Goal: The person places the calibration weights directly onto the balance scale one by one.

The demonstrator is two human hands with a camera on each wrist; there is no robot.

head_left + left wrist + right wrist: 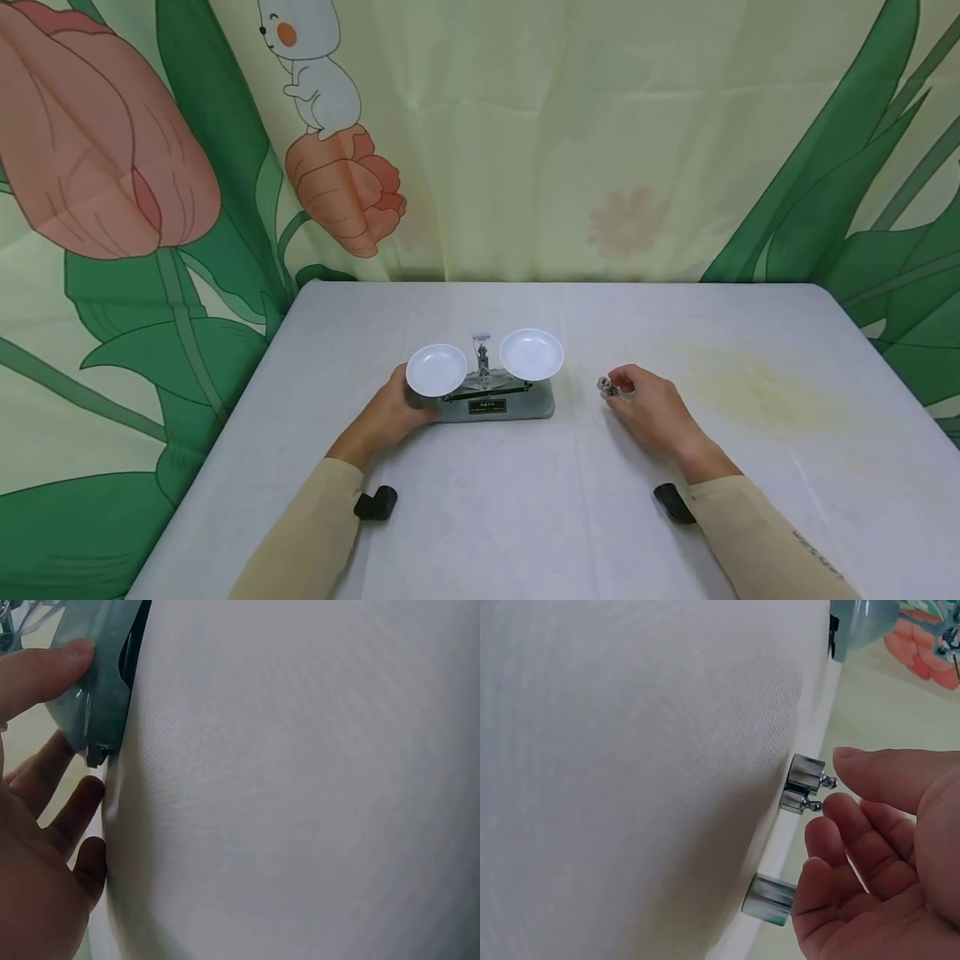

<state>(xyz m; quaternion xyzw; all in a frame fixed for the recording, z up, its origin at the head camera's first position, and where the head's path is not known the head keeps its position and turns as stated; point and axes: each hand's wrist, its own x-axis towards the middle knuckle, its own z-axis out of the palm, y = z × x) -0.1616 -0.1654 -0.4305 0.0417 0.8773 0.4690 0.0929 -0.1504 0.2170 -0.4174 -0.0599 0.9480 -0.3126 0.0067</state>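
Balance scale [487, 406] clasped by left hand [388, 415], right hand [656, 412] angled inward at metal weights [806, 773], grip slightly parted, empty.

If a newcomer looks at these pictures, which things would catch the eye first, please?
Probably the big pink tulip on the backdrop, at far left. Then the balance scale with two white pans, around the middle of the table, gripped by the left hand. Lastly, small metal weights on the table beside the right hand.
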